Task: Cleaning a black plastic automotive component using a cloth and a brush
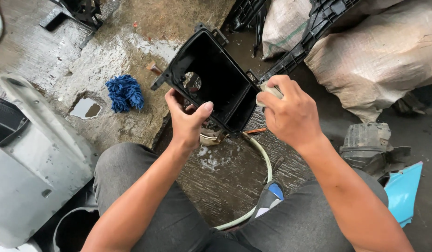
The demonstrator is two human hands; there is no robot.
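Observation:
My left hand (187, 116) grips the near rim of a black plastic box-shaped housing (211, 79), thumb inside, holding it tilted above the wet concrete floor. The housing is open toward me and has a round hole in its far wall. My right hand (290, 112) is closed on a pale sponge or cloth (268, 92), pressed against the housing's right rim. Both forearms reach out over my knees in grey trousers.
A blue mop-like cloth (125, 92) lies left beside a puddle (86, 108). A pale hose (262, 158) curves under my hands. Grey plastic panels (29, 163) sit at left, sacks (375, 56) and black plastic parts (314, 28) at back right, a light-blue panel (403, 191) at right.

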